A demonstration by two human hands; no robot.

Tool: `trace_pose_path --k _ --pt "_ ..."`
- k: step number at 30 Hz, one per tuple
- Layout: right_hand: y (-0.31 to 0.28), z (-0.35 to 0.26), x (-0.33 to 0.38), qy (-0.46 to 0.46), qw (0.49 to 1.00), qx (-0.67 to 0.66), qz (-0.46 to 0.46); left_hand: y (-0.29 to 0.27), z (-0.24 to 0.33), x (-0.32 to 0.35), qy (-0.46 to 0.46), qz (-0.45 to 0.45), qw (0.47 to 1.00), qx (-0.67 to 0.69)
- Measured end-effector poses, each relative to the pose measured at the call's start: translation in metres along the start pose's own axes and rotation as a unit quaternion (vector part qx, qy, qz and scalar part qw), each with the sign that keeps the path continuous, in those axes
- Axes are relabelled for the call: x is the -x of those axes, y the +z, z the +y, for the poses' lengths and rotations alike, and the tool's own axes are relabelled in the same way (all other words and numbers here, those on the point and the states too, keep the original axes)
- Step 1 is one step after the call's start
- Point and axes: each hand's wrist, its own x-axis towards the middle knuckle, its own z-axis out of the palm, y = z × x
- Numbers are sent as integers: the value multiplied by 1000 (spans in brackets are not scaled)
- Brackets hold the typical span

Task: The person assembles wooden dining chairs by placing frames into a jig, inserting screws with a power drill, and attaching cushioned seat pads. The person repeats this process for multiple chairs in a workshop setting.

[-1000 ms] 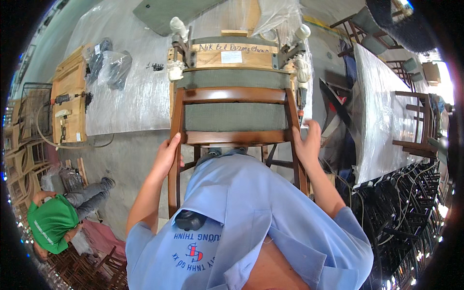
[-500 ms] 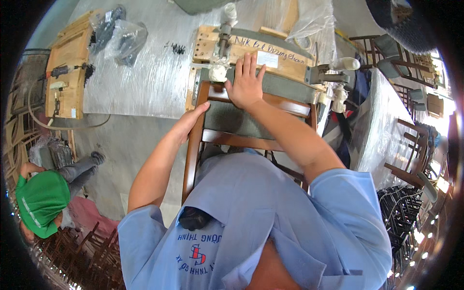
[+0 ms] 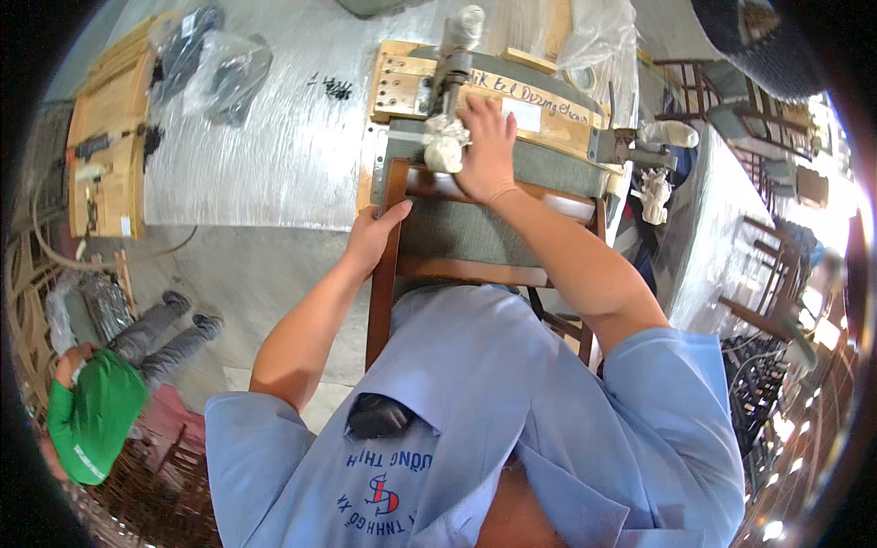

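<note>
A brown wooden chair [image 3: 475, 271] with a grey-green padded panel [image 3: 466, 228] stands in front of me, against a wooden board jig [image 3: 402, 84]. My left hand [image 3: 373, 239] grips the chair's left post, its thumb on top and most fingers hidden behind. My right hand [image 3: 489, 153] lies open over the upper rail and the board, fingers spread. Its thumb side is hidden by the wrapped white end of a metal toggle clamp [image 3: 449, 82]. Another toggle clamp [image 3: 630, 146], also with white wrapping, sits at the board's right end.
A plastic-wrapped table [image 3: 265, 164] carries small black screws [image 3: 336, 89] and plastic bags [image 3: 233, 78]. At the left, a wooden board [image 3: 105, 169] holds a power tool and a hose. A person in green [image 3: 100, 411] is at lower left. Chairs [image 3: 767, 274] stand at right.
The view has shifted slightly. The left toggle clamp sits further right and now overlaps my right hand's thumb side. My left hand stays on the chair post.
</note>
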Motion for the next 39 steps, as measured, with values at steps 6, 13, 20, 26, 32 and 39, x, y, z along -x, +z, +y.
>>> trace_pose_path --k 6,13,20,26,32,39 --pt "-110 -28 -118 32 906 -413 90 -3 -10 -7 -1 5 999 -32" --pt "-96 -32 -198 17 996 -63 57 -6 -15 -11 -6 27 996 -90" --pt "-64 -28 -206 38 997 55 -30 2 2 11 32 -4 998 -49" --pt "-43 -25 -201 40 993 81 -80 -2 7 9 24 -45 998 -20" --pt "-41 -22 -204 35 989 95 -105 -10 7 -5 30 -12 999 -44" --pt "-130 -10 -157 -27 998 2 -65 4 -4 -1 1 18 999 -41"
